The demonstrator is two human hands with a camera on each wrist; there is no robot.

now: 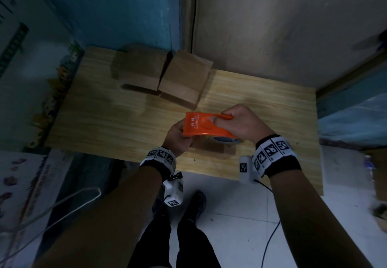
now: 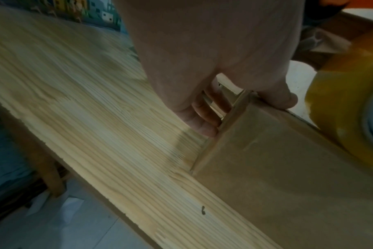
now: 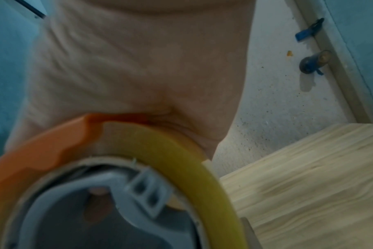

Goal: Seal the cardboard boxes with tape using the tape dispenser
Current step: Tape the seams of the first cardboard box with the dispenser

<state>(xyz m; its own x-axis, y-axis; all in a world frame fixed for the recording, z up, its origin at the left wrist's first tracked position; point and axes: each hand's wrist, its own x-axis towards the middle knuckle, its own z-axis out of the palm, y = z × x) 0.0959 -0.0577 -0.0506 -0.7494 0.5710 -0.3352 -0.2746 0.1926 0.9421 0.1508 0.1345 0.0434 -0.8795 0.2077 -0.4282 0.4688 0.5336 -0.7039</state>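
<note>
From above, your right hand is gripping the orange tape dispenser over a small box near the table's front edge. Your left hand is holding that box's end.

Left wrist: your fingers are curling round the box's end.

Right wrist: your palm is wrapping the dispenser, with its yellow tape roll showing.

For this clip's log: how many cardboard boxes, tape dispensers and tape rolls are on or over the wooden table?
Cardboard boxes: 3, two at the far side and one under the hands
Tape dispensers: 1, orange
Tape rolls: 1, yellowish, mounted in the dispenser
Total: 5
</note>
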